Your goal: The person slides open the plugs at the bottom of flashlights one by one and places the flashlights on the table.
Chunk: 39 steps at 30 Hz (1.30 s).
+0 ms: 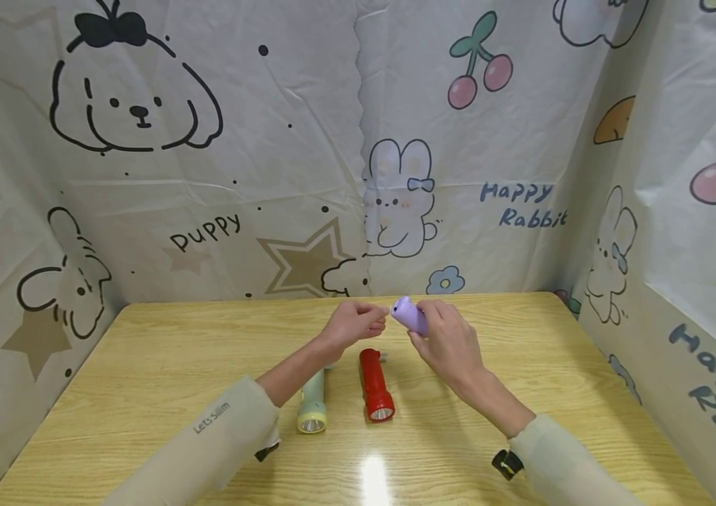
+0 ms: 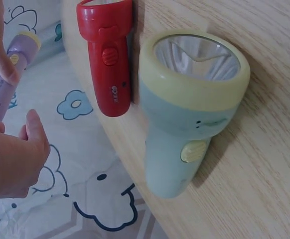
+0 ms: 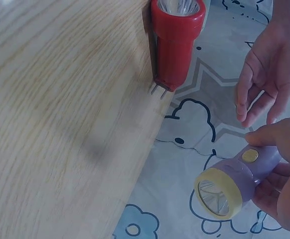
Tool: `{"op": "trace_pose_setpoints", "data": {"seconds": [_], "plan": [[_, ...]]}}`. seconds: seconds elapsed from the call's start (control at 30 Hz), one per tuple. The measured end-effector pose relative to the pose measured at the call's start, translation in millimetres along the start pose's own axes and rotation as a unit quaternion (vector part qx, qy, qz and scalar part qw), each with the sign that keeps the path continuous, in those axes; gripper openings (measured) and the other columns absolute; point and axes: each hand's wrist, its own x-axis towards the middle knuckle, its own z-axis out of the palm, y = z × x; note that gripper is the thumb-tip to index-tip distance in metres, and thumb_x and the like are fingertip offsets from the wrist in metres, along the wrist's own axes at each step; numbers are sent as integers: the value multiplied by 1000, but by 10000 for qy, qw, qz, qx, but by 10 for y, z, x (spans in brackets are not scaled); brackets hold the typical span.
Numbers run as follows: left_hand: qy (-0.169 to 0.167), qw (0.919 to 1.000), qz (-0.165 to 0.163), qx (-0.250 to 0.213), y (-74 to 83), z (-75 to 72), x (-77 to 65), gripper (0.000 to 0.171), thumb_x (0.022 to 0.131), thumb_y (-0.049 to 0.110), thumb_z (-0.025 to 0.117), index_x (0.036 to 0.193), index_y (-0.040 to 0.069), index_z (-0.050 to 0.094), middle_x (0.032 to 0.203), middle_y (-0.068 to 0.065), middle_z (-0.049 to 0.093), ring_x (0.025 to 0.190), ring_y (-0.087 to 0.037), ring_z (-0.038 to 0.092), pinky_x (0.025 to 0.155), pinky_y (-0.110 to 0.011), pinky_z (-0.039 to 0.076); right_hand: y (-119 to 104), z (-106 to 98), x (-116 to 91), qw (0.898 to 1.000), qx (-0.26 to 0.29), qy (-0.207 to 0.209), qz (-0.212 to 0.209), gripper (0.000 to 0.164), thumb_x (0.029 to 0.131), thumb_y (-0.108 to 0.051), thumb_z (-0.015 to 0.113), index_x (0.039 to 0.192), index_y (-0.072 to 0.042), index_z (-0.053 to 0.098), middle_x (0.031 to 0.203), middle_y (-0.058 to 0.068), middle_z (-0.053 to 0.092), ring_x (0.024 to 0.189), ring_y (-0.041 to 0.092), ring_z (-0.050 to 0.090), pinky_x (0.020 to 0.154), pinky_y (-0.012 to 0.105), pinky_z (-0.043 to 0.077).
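Note:
My right hand (image 1: pixel 452 346) grips a purple flashlight (image 1: pixel 408 314) by its body, held up over the far part of the table. Its yellow-rimmed lens and yellow switch show in the right wrist view. Just left of the flashlight's tail end is my left hand (image 1: pixel 353 326), fingers loosely bent and holding nothing, fingertips close to that end. Below the hands lies a red flashlight (image 1: pixel 374 383), lens toward me, with two metal prongs (image 3: pixel 159 91) sticking out at its tail. Left of it lies a light green flashlight (image 2: pixel 177 134) with a yellow rim, partly hidden by my left arm in the head view.
The wooden table (image 1: pixel 193 351) reaches back to a patterned cloth (image 1: pixel 307 140) that hangs behind and along both sides. Dark straps (image 1: pixel 507 464) show at the wrists. A bright reflection lies on the table's near middle.

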Motion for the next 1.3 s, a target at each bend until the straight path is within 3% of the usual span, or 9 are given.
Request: {"op": "trace_pose_setpoints", "data": {"seconds": [0.23,0.67,0.77,0.97,1.3], "plan": [[42,9994,188,-299,67,17,-21,33,100,16,63,119,-11,65,105,-20,69,101,-32,68,86,-33,57,-6,-5,-2,9999,3,151,21,50,71,-14,92,110,3,64,103,16,68,89,31,67,73,45,60],[27,9953,656,-716,138,76,-92,31,99,16,64,117,-9,66,110,-18,68,103,-33,67,88,-33,56,-36,-4,-2,9982,127,572,-94,47,71,-11,91,108,3,65,100,17,68,87,32,66,71,45,61],[-8,9937,835,-744,162,90,-122,33,99,17,64,120,-9,65,113,-19,67,101,-29,68,89,-34,56,-43,-5,-2,9979,178,615,-82,46,72,-10,91,108,3,64,101,18,68,87,32,66,71,46,61],[3,9916,1034,-783,196,116,-159,33,99,16,65,121,-8,65,115,-20,67,107,-35,67,93,-39,54,-44,-7,-3,9971,306,697,17,43,74,-10,89,107,2,63,101,18,68,88,32,66,73,46,61],[113,9898,1257,-660,214,143,-165,32,98,16,67,119,-7,68,115,-19,68,103,-29,69,89,-34,56,-55,-3,-10,9955,549,755,133,44,76,-8,88,109,2,61,101,18,66,88,31,65,73,45,60]]}}
